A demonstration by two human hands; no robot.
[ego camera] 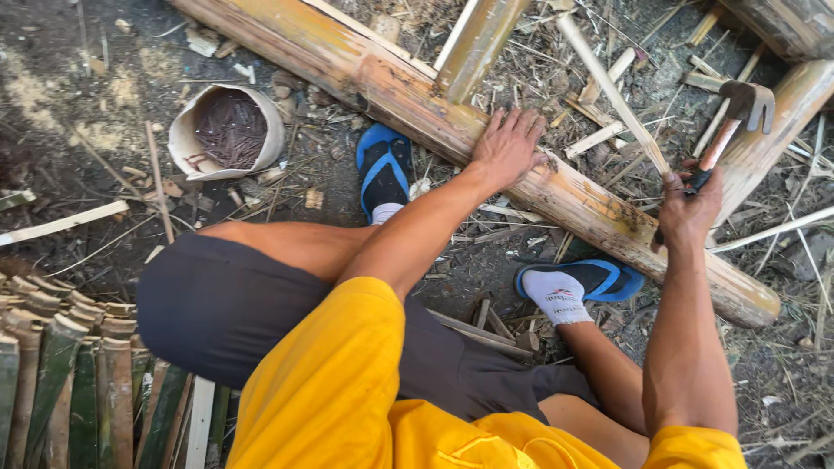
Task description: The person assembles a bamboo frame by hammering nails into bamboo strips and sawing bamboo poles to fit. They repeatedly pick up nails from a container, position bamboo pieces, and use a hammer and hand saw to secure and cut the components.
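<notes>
While the left hand (pixel 508 146) lies flat—grip open—on a thick bamboo pole (pixel 417 100) across the ground, the right hand (pixel 691 208) grips a claw hammer (pixel 738 113), raised nr. pole's right end.

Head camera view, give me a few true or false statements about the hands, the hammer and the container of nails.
1. The left hand lies flat on the thick yellow-brown bamboo pole. True.
2. The right hand is empty. False: it grips the handle of a claw hammer.
3. The round pale container of dark nails stands on the pole. False: it sits on the ground, apart from the pole.
4. The hammer's head is raised above the pole. True.
5. Both feet are bare. False: they wear blue sandals.
</notes>
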